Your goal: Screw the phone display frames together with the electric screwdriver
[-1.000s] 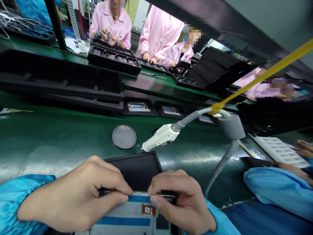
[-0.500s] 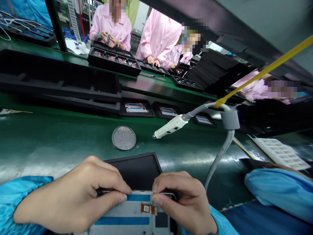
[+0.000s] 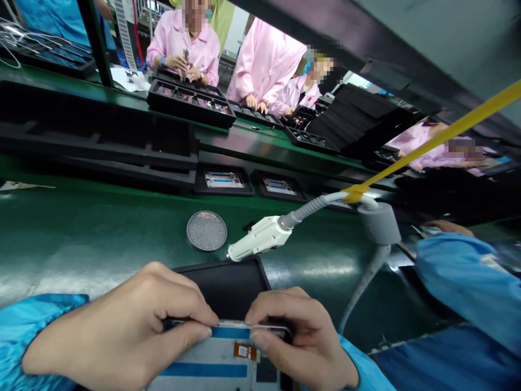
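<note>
My left hand [image 3: 122,331] and my right hand [image 3: 303,339] both pinch the top edge of a flat phone panel [image 3: 211,361] with white backing, blue stripes and a small orange flex tab. The panel lies at the bottom centre, over a black tray [image 3: 228,282] on the green belt. Thumb and forefinger of each hand are closed on the panel's metal rim. A white hanging screwdriver [image 3: 260,239] on a grey coiled hose dangles just above the tray, tip pointing left.
A round metal mesh disc [image 3: 207,231] lies on the green conveyor [image 3: 81,233]. Black trays with phone panels [image 3: 223,180] sit further back. A co-worker's blue sleeve [image 3: 468,277] reaches in at right. People in pink coats work at the far side. A yellow strap [image 3: 431,141] crosses upper right.
The hanging screwdriver has swung back left and down toward the tray. The co-worker's blue sleeve has risen and now covers the white parts tray. My hands stay pinched on the panel.
</note>
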`<state>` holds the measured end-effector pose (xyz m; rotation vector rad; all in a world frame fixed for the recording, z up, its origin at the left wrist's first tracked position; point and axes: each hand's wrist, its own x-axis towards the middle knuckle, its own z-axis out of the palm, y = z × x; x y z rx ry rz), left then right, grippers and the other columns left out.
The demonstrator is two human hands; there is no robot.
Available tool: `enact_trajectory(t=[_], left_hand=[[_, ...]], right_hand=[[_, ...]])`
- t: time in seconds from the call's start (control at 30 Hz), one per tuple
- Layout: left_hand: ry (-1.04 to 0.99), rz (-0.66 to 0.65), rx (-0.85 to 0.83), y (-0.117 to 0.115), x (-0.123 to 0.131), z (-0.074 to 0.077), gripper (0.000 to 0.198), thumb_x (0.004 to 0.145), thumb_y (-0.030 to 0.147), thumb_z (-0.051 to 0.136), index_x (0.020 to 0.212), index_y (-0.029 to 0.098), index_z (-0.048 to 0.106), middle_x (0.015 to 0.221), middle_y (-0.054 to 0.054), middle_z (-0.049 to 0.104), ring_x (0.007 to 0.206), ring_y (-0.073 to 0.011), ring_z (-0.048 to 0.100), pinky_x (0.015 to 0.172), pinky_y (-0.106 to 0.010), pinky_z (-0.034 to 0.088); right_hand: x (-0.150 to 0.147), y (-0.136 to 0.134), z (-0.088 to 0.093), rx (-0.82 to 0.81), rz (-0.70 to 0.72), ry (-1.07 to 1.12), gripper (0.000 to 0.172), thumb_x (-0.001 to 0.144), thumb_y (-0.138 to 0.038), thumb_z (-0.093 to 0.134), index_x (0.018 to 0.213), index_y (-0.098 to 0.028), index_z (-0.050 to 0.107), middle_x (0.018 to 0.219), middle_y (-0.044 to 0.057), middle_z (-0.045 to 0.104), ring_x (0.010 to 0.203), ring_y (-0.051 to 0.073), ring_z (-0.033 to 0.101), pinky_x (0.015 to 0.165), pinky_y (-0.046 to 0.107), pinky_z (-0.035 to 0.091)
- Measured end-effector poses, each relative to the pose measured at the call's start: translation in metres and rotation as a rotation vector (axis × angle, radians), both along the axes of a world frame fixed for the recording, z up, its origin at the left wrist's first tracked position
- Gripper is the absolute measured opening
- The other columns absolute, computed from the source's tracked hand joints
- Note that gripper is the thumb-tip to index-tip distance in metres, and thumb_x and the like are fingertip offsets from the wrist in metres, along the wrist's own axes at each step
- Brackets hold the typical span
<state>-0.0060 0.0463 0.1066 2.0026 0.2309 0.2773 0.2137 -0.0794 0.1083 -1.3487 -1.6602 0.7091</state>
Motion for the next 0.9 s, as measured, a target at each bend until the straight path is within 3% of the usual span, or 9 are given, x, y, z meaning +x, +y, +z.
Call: enact_trajectory(t=[0.37, 0.53, 0.7, 0.9], left_hand=[[0.003, -0.019, -0.008, -0.0014, 0.0012, 0.0015, 0.018, 0.096, 0.016, 0.054, 0.097, 0.025, 0.070, 0.084, 0.006, 0.070, 0.070, -0.0056, 0.064, 0.061, -0.015, 0.044], [0.005, -0.020, -0.022, 0.0000, 0.0033, 0.0021, 0.018, 0.095, 0.015, 0.055, 0.095, 0.025, 0.069, 0.084, 0.007, 0.070, 0.072, -0.0045, 0.064, 0.063, -0.013, 0.043], [0.030, -0.050, -0.037, -0.0001, 0.0031, 0.0035, 0.017, 0.094, 0.014, 0.056, 0.093, 0.023, 0.070, 0.082, 0.006, 0.069, 0.070, -0.0042, 0.063, 0.061, -0.012, 0.043], [0.029, -0.028, -0.031, 0.0013, 0.0064, 0.0068, 0.018, 0.092, 0.012, 0.056, 0.090, 0.022, 0.071, 0.078, 0.006, 0.069, 0.066, -0.0042, 0.061, 0.059, -0.012, 0.042]], right_hand=[[0.0002, 0.0015, -0.0007, 0.018, 0.032, 0.012, 0.007, 0.083, -0.021, 0.064, 0.083, -0.023, 0.070, 0.054, -0.001, 0.062, 0.044, 0.009, 0.051, 0.045, 0.021, 0.045], [-0.0004, -0.0008, -0.0023, -0.023, 0.043, -0.018, 0.012, 0.087, -0.026, 0.062, 0.096, -0.024, 0.071, 0.064, 0.000, 0.067, 0.051, 0.009, 0.056, 0.050, 0.020, 0.047], [-0.0022, 0.0015, -0.0031, -0.086, 0.116, 0.022, 0.022, 0.094, -0.033, 0.053, 0.094, -0.021, 0.071, 0.054, 0.000, 0.060, 0.041, 0.008, 0.042, 0.043, 0.022, 0.039], [-0.0030, 0.0021, -0.0031, -0.129, 0.115, 0.071, 0.019, 0.092, -0.032, 0.055, 0.094, -0.022, 0.071, 0.052, -0.001, 0.058, 0.042, 0.008, 0.041, 0.045, 0.022, 0.039]])
